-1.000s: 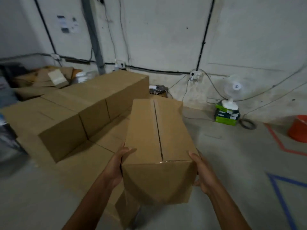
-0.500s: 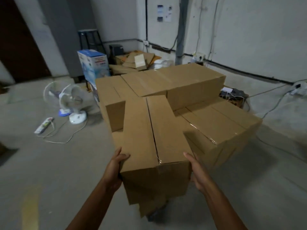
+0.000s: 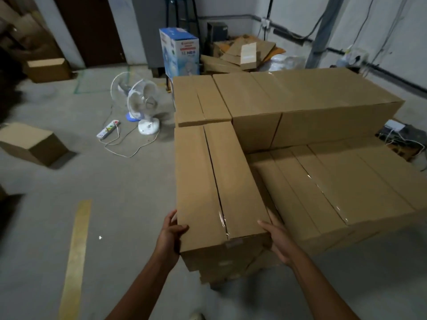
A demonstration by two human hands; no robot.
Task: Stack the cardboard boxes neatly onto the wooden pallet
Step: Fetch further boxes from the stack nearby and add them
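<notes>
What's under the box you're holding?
Under the held box, gripped at its near end by the left hand and right hand, edges of lower boxes show. Whether it rests on them yet is unclear, and the pallet is covered.

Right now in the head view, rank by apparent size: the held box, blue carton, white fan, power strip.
The held box, largest, though nearest the camera.
The blue carton and white fan look alike; not ranked.
The power strip, smallest.

Left hand (image 3: 169, 236) and right hand (image 3: 278, 241) hold a cardboard box (image 3: 208, 181).
</notes>
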